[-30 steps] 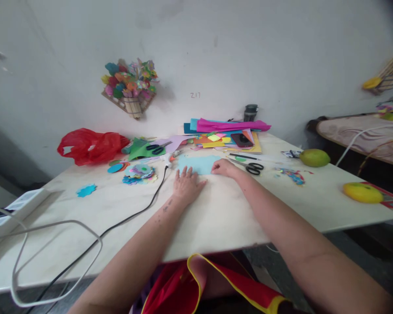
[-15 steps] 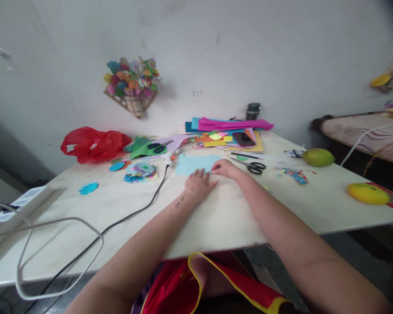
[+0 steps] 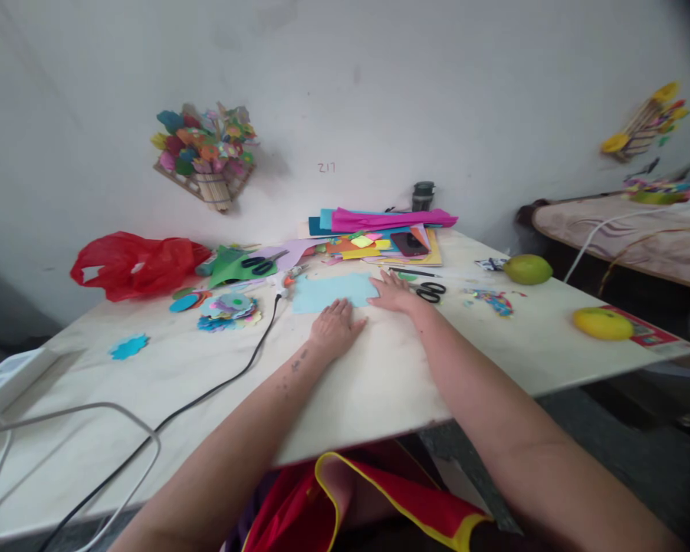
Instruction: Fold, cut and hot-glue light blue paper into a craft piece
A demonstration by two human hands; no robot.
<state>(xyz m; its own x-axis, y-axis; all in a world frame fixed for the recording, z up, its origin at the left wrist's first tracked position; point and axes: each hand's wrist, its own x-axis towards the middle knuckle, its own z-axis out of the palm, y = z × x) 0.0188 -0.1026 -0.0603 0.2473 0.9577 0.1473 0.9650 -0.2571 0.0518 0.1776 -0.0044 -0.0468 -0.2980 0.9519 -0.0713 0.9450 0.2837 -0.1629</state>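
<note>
While the flat left hand (image 3: pixel 336 331) touches its near edge, blue paper (image 3: pixel 332 288) meets the splayed right hand (image 3: pixel 393 293).

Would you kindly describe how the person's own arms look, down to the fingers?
The left arm and right arm show no sleeve, glove or bracelet. Small dark marks, too blurred to read, run above the left wrist; a tiny dark spot shows near the right one. Rings cannot be made out.
</note>
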